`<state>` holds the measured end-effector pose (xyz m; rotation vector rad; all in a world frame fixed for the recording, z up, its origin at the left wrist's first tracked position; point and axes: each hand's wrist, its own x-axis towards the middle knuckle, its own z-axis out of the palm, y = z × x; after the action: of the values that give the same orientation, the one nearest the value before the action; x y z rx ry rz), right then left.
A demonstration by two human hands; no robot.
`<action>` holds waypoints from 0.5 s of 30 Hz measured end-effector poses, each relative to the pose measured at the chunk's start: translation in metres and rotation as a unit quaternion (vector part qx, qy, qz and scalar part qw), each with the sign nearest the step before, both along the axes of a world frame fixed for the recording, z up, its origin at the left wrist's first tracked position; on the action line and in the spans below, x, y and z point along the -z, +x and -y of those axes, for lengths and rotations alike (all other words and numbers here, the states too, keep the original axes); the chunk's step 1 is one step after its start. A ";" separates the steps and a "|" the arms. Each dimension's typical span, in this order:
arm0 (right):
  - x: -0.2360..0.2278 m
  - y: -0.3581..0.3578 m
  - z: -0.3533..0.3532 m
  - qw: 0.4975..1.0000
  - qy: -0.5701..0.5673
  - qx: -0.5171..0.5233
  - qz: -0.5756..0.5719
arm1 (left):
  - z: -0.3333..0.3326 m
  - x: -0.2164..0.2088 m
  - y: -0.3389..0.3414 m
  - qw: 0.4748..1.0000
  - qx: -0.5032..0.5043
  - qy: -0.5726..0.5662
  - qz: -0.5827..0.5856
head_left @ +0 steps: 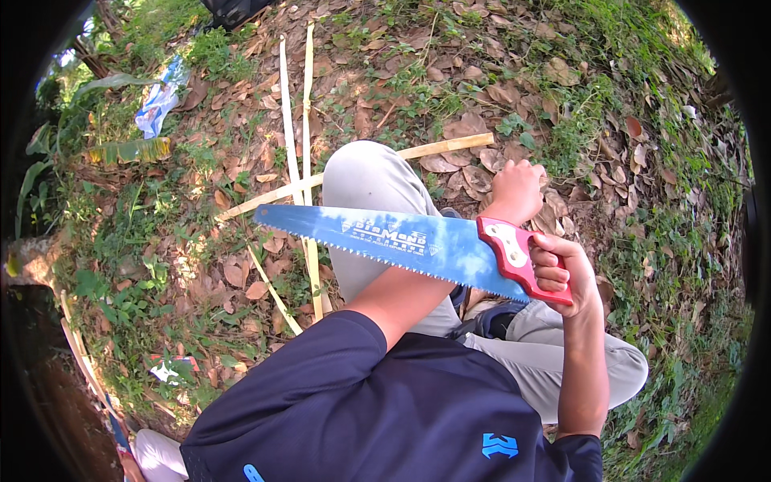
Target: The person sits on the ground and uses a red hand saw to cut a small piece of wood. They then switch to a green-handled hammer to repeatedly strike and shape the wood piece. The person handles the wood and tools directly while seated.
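My right hand [566, 269] grips the red handle of a hand saw [385, 241]. Its wide blue-grey blade points left, teeth facing down toward me, held above my lap and across my left forearm. Past the saw, near the handle, my left hand [518, 191] is low over the dry leaves with its fingers curled in. Whatever those fingers may hold is hidden. By my bent left knee, a pale wooden strip [450, 146] lies crosswise and passes partly behind the knee. Two long thin strips [287, 120] cross it to the left of the knee.
Dry leaves and green plants cover the ground. A shorter thin strip [273, 289] lies left of the long ones. A blue and white plastic bag [161, 96] is at the far left, a dark bag [233, 11] at the top. Light cloth [157, 456] shows at lower left.
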<state>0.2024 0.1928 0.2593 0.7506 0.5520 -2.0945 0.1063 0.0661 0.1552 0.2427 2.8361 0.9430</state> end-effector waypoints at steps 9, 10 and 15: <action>0.023 0.006 0.001 0.997 -0.005 0.030 0.077 | -0.005 0.008 0.005 0.999 -0.004 0.000 -0.047; 0.024 0.006 0.000 0.996 -0.001 0.033 0.078 | -0.006 0.009 0.006 0.999 -0.002 0.002 -0.050; 0.028 -0.004 -0.004 0.995 -0.022 0.054 0.077 | -0.011 0.012 0.009 0.998 -0.012 0.008 -0.063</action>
<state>0.1985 0.1964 0.2308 0.9265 0.3865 -2.1183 0.1153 0.0774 0.1435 0.2792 2.9527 0.9902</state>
